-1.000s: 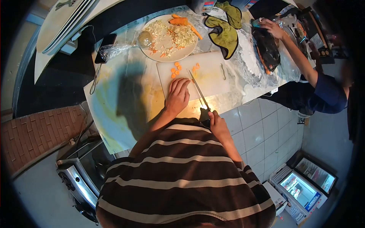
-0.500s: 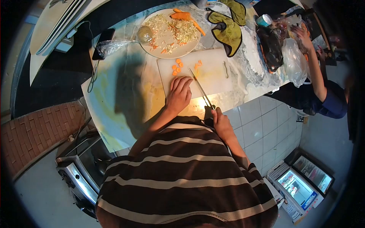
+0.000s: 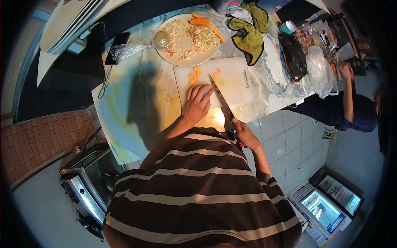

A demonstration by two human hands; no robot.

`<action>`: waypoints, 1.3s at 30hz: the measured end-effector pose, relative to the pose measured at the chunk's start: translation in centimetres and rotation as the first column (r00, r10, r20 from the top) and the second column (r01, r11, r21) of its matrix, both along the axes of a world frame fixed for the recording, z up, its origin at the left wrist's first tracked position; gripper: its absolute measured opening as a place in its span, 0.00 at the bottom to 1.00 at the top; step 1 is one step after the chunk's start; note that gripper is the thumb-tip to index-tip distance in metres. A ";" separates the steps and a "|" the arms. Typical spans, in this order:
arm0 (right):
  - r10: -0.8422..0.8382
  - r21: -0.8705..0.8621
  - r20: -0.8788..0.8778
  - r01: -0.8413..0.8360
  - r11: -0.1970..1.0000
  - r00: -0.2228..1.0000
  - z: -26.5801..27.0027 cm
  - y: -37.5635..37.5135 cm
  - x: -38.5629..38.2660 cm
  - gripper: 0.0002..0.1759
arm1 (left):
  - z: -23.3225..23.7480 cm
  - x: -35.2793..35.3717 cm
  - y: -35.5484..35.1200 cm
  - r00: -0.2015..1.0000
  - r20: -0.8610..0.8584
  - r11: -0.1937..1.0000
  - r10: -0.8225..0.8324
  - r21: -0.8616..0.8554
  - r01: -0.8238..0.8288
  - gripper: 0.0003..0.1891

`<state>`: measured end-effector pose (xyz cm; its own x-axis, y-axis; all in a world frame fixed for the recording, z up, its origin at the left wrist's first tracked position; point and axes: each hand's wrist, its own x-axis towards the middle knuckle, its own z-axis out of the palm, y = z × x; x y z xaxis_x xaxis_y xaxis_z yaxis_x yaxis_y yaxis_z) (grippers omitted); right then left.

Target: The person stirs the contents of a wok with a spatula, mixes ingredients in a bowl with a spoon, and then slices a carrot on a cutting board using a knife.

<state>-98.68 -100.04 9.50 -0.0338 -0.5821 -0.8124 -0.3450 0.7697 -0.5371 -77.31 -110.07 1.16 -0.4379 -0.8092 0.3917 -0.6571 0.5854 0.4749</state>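
Observation:
My right hand (image 3: 247, 134) is wrapped round the handle of a long knife (image 3: 222, 101), its blade pointing up and left across a white cutting board (image 3: 231, 89). The fingers of my left hand (image 3: 196, 103) are bent together on the board beside the blade tip, over a small bit of orange, perhaps carrot, mostly hidden. Carrot slices (image 3: 194, 76) lie just above that hand, and thin carrot strips (image 3: 217, 72) lie near the knife tip. Behind the board stands a plate (image 3: 188, 61) with shredded vegetables (image 3: 204, 38) and larger carrot pieces (image 3: 199, 22).
A green cloth (image 3: 248, 41) lies behind the board. A black bag (image 3: 293, 58) and a clear plastic bag (image 3: 320, 72) are at the right, beside another person (image 3: 359, 109). A phone (image 3: 118, 45) and a plastic-wrapped ball (image 3: 161, 40) are at the left.
The knife blade has turned to show its flat side, and my right hand has moved slightly right and down. The other person's arm has drawn back from the bags.

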 end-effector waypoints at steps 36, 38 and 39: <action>0.126 -0.360 -0.522 -0.352 0.864 0.844 -1.8 2.6 2.3 0.23 | 0.1 0.0 0.2 0.998 -0.056 1.000 -0.015 -0.005 0.015 0.18; 0.132 -0.340 -0.541 -0.359 0.869 0.831 -1.9 2.7 2.8 0.22 | 0.4 0.0 0.1 0.996 -0.088 1.000 0.010 0.005 -0.010 0.18; 0.136 -0.320 -0.561 -0.366 0.874 0.816 -1.9 2.7 3.0 0.21 | 0.5 0.0 0.1 0.992 -0.120 0.999 0.034 0.016 -0.033 0.18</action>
<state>-95.72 -97.31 7.58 -0.1780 -0.8921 -0.4153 -0.8032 0.3756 -0.4624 -77.35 -109.99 1.64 -0.3611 -0.8284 0.4282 -0.6140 0.5568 0.5594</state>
